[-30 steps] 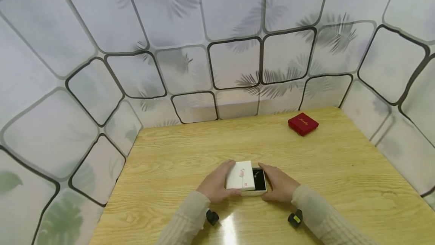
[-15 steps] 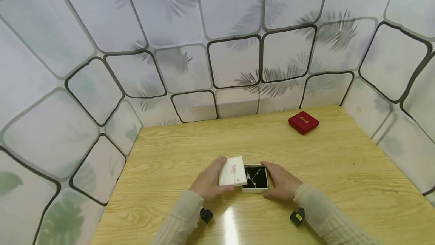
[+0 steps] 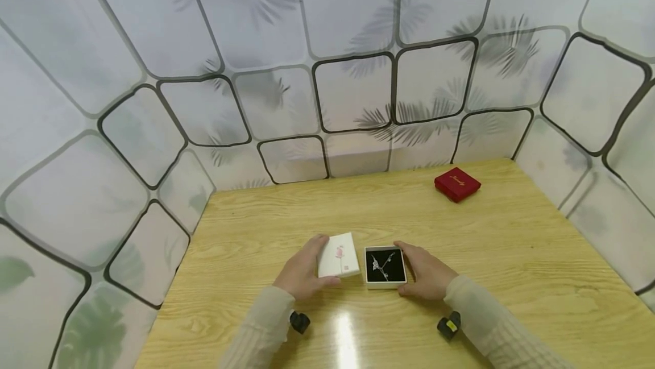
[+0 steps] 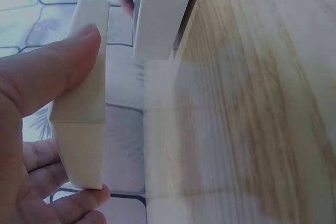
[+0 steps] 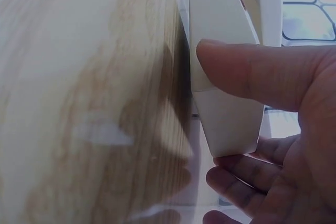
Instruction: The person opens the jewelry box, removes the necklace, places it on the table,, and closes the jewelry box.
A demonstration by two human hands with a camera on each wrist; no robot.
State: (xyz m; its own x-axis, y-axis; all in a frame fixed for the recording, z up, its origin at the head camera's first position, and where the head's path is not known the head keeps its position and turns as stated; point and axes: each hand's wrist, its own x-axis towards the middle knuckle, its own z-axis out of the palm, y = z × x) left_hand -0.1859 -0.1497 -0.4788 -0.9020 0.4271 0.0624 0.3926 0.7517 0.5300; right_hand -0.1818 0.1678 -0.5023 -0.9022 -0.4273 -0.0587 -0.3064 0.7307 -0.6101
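My left hand [image 3: 302, 272] grips a white box lid [image 3: 338, 255] with a pink flower printed on top, thumb on its near side and fingers at its far edge. The lid is held tilted above the table, left of the box base. My right hand [image 3: 427, 272] holds the white jewellery box [image 3: 386, 286] at its right side, thumb at the near corner and fingers at the far one. On the box's black lining lies a silver necklace [image 3: 380, 266]. In the left wrist view the thumb presses the side of the lid [image 4: 81, 108]; the right wrist view shows the thumb on the box wall [image 5: 228, 119].
A closed red jewellery box [image 3: 457, 185] with gold lettering stands at the back right of the wooden table [image 3: 276, 215]. Patterned curtains [image 3: 353, 96] surround the table at the back and both sides.
My left hand has drawn the lid off to the left, uncovering the black lining and the necklace. The right hand and the box base have shifted only slightly.
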